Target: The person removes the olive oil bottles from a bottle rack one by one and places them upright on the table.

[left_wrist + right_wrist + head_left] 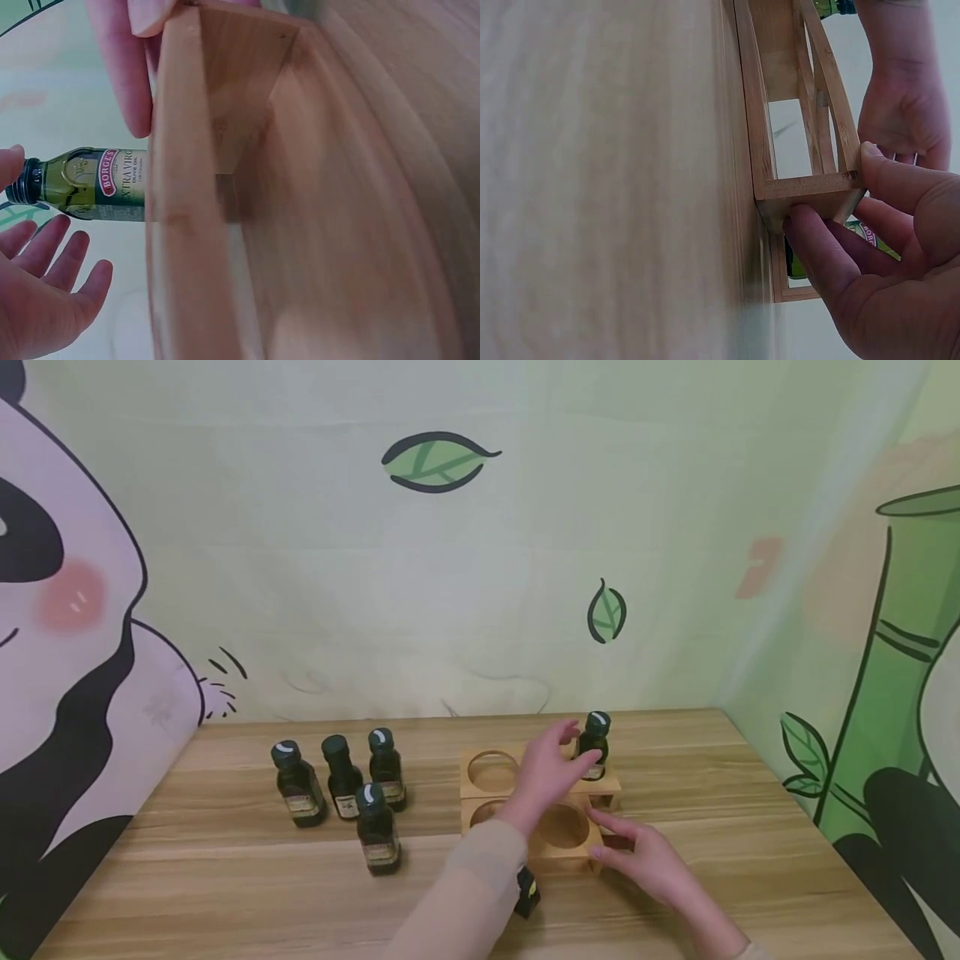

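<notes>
A two-tier wooden rack with round holes [570, 862] stands on the table. An olive oil bottle [594, 745] with a dark cap stands upright at its back right; the left wrist view shows its label [122, 174]. My left hand [551, 768] is around the upper part of this bottle, fingers spread and apart from the glass in the left wrist view, the thumb beside the cap. My right hand [652, 860] holds the rack's front right end, thumb and fingers at its corner [844, 180]. My left forearm hides part of the rack.
Several similar dark bottles [378, 831] stand upright on the table left of the rack. A small dark object with a yellow mark [528, 893] shows beside the left sleeve, partly hidden. Behind the table hangs a cloth printed with pandas and leaves [442, 464].
</notes>
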`<control>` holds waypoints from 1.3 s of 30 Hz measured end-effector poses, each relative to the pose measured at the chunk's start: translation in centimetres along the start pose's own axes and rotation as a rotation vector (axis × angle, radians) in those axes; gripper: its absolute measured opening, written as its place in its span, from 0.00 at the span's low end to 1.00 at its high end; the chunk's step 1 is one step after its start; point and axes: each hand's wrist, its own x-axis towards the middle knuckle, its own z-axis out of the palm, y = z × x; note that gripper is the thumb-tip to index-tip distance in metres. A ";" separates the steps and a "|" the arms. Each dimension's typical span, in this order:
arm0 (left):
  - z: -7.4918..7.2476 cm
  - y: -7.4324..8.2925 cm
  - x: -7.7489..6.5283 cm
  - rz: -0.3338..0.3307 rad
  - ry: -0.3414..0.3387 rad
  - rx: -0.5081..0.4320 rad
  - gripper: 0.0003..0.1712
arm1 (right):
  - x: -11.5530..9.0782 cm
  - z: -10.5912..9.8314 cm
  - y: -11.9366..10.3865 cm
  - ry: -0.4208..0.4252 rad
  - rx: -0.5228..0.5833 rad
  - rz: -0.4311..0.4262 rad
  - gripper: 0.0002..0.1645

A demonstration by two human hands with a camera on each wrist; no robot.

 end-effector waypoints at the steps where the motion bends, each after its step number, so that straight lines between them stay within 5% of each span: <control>1: 0.0 0.1 0.1 -0.005 -0.003 -0.009 0.34 | 0.0 0.0 0.0 0.000 0.000 0.002 0.32; 15: 0.3 0.5 1.6 -0.064 0.005 -0.237 0.36 | 0.0 -0.1 -0.3 -0.010 0.009 0.033 0.33; 26: 0.8 0.6 1.8 -0.075 -0.061 -0.310 0.35 | 0.0 0.0 -0.2 0.005 -0.007 0.049 0.32; 39: 1.3 1.0 1.9 -0.067 0.036 -0.340 0.25 | -0.1 0.1 -0.2 0.007 0.002 0.027 0.31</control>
